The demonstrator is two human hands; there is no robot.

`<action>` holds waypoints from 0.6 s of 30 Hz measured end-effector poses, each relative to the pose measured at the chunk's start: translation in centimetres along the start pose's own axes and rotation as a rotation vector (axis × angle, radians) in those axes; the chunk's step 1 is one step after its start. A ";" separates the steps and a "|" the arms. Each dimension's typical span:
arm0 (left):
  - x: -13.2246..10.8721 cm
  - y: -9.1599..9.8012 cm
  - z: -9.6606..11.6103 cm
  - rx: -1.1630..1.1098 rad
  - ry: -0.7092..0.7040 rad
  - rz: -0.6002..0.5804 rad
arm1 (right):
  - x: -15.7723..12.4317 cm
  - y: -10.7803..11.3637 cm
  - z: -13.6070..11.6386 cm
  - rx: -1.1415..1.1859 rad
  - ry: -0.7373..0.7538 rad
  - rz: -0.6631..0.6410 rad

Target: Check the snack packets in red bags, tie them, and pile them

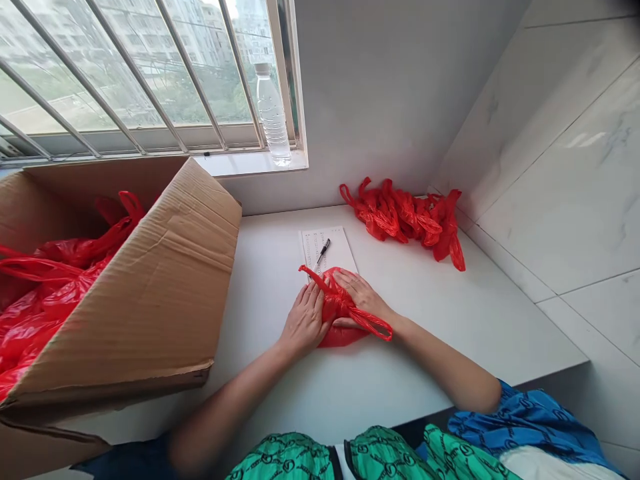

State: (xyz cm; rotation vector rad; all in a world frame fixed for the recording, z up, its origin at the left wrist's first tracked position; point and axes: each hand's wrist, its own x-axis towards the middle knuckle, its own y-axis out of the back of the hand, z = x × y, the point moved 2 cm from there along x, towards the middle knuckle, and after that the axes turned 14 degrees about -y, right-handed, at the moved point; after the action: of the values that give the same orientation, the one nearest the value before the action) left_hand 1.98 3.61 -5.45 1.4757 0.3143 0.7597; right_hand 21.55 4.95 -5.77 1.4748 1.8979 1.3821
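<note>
Where the white counter (450,320) runs out at the left, a large cardboard box (165,267) lies tipped on its side, its flap folded outward and its inside stuffed with loose red bags (45,287). Behind the box a barred window (125,73) looks out on pale buildings and some green. On the windowsill (240,163), at its right end, a clear plastic water bottle (273,113) stands upright against the frame. A plain grey wall (390,93) rises to the right of the window.

At the middle of the counter lies a sheet of paper (343,253) with a black pen (323,251) resting on it. Just in front of it, overlapping its near edge, sits a crumpled red plastic bag (336,308). The left hand (304,320) lies flat against the bag's left side, fingers straight and close together. The right hand (364,297) rests on top of the bag from the right, fingers spread and extended rather than closed. One handle loop sticks up toward the paper, and the other trails out beside the right wrist.

Farther back and to the right, a heap of knotted red bags (405,217) lies in the corner where the grey wall meets a glossy marble-look tiled wall (575,167), which bounds the counter on that side.
</note>
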 end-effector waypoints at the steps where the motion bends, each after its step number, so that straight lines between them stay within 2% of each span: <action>1: -0.1 -0.2 -0.1 0.001 -0.010 -0.004 | -0.1 -0.3 0.0 -0.009 0.006 -0.004; 12: 0.1 -0.2 -0.1 -0.089 -0.061 0.057 | -0.1 -1.6 -0.3 -0.074 0.016 -0.024; 15: 0.1 0.4 -0.3 -0.200 -0.033 0.098 | 0.0 -0.9 -0.1 0.007 -0.010 -0.040; 18: 0.1 1.7 -0.7 -0.412 0.039 0.210 | 0.0 1.1 -0.3 0.211 -0.072 -0.029</action>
State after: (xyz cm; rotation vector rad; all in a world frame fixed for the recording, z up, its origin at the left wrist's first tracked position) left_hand 1.17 4.02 -3.89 1.1140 0.0254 0.9589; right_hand 21.86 4.75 -4.69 1.5637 2.0619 1.1290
